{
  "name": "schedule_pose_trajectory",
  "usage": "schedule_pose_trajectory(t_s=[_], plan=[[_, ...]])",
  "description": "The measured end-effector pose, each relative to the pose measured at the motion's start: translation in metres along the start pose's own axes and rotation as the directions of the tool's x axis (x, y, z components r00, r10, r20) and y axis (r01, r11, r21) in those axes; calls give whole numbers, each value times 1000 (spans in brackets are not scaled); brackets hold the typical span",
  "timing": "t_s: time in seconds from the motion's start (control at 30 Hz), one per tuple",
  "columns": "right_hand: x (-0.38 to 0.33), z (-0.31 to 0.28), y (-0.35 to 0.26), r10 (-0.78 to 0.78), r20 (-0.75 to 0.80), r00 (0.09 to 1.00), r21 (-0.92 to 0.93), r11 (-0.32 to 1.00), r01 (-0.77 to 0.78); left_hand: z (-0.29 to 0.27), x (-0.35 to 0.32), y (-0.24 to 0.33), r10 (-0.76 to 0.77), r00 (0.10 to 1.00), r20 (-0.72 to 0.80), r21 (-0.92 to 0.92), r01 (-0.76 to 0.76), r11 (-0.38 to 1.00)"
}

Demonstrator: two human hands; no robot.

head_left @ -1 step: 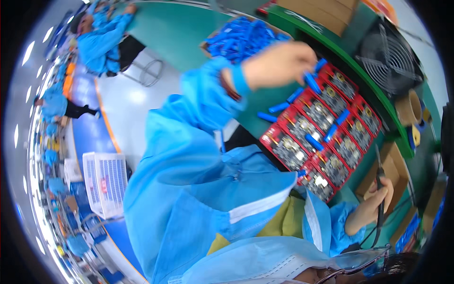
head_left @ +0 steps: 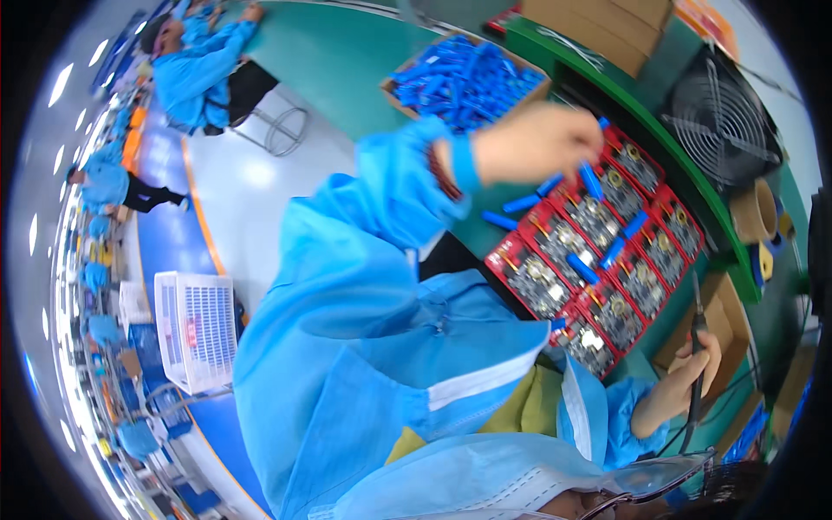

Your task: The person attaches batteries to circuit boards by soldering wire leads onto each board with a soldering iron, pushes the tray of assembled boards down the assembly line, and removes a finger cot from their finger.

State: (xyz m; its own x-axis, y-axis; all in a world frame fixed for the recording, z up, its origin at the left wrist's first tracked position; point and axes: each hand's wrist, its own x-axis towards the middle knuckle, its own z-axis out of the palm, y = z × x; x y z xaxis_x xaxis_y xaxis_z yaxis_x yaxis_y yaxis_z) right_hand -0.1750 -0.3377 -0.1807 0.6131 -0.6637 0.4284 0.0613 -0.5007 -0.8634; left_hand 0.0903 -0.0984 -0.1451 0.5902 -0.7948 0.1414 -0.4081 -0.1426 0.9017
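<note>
My left hand, slightly blurred, reaches over the far left part of a red tray of circuit boards. Its fingers are pinched on a small blue cylinder that hangs down over the boards. More blue cylinders lie on the boards, among them one at the middle, and a few rest beside the tray's left edge, such as this loose cylinder. To the right of the tray, my right hand is closed round the black handle of a soldering iron, its thin metal tip pointing away from me.
A cardboard box full of blue cylinders stands beyond my left wrist. A green shelf runs behind the tray, with a black fan past it. Another cardboard box is near the iron. Co-workers are at far left.
My left hand has come a little nearer and to the right, with the blue cylinder in its fingers. The whole view has shifted slightly. My right hand still holds the soldering iron.
</note>
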Motion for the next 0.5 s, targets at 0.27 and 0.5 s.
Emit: schedule_pose_trajectory(t_s=[0.27,0.5], plan=[[-11,27,-16,-38,218,975,-17,999,43,85,2,12,40,966,257,-271,32,962],[-10,42,-15,56,354,934,176,976,-125,108,-7,9,-47,976,212,-133,77,988]])
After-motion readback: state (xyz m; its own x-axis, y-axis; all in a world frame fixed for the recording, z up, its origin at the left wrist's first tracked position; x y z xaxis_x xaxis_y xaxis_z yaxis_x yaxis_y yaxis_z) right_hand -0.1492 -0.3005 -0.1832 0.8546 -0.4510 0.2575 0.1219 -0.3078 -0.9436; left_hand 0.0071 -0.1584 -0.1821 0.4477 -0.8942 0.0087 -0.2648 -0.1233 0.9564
